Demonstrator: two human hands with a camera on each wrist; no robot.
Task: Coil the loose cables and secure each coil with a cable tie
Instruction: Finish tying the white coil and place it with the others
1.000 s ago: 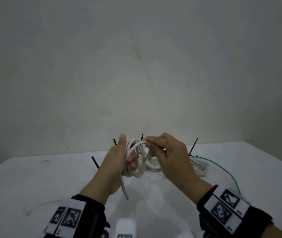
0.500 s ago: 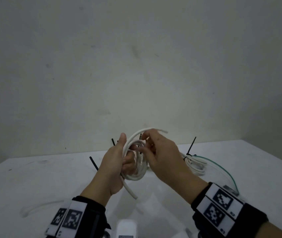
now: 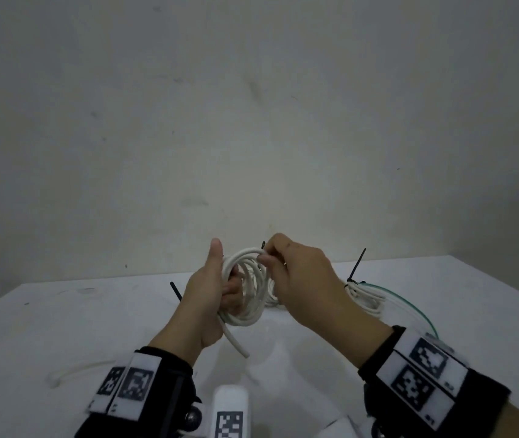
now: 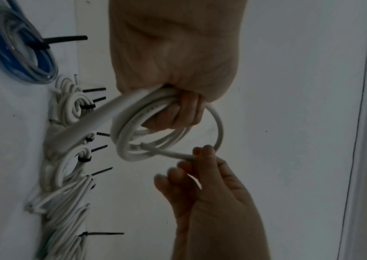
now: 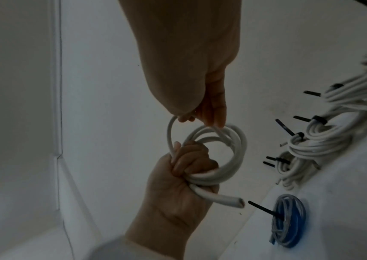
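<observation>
A white cable coil (image 3: 247,298) is held upright above the white table (image 3: 62,327). My left hand (image 3: 217,289) grips its lower left side, fingers curled through the loops, thumb pointing up. A short thick cable end (image 3: 236,341) sticks out below that hand. My right hand (image 3: 267,257) pinches the thin outer loop at the coil's top. In the left wrist view the left hand (image 4: 178,109) clasps the coil (image 4: 131,133) and the right hand (image 4: 200,154) pinches the thin strand. The right wrist view shows the same coil (image 5: 229,158) between the right hand (image 5: 200,119) and the left hand (image 5: 182,168).
Several white coils (image 4: 71,109) bound with black cable ties lie in a row at the table's back, also visible as tied coils (image 5: 333,140). A tied blue coil (image 5: 289,219) lies beside them. A loose white cable (image 3: 71,369) lies front left; a green cable (image 3: 410,301) runs right.
The right hand swung the thin free end up over the coil and brought it down onto the coil's top. The left hand kept its grip, almost still.
</observation>
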